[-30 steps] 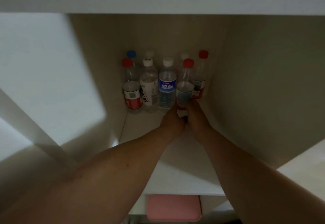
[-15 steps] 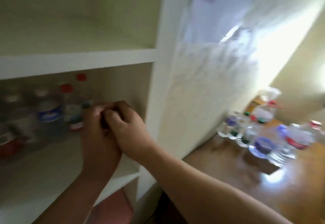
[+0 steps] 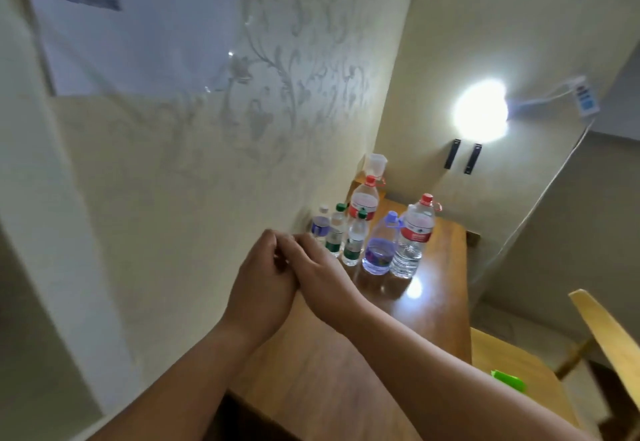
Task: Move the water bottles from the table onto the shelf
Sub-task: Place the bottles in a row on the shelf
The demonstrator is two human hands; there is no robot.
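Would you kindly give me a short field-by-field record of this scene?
Table: wooden table, bottles at its far end beside the wall
Large: front red-capped bottle, rear red-capped bottle, purple jug
Small: white-capped bottle, two green-capped bottles
Hands: left hand and right hand touch, fingers curled, holding no bottle

Table (image 3: 433,309), left edge along the wall (image 3: 194,170): water bottles (image 3: 415,236) grouped at the far end, with three small bottles (image 3: 355,243) in a row nearest the wall edge and three large bottles (image 3: 363,199) to their right and behind. A cup (image 3: 375,163) stands behind the group at the far left corner. Left hand (image 3: 263,284) and right hand (image 3: 318,274), touching each other, are above the wall edge in front of the bottles, and a chair (image 3: 606,336) is off the right edge.
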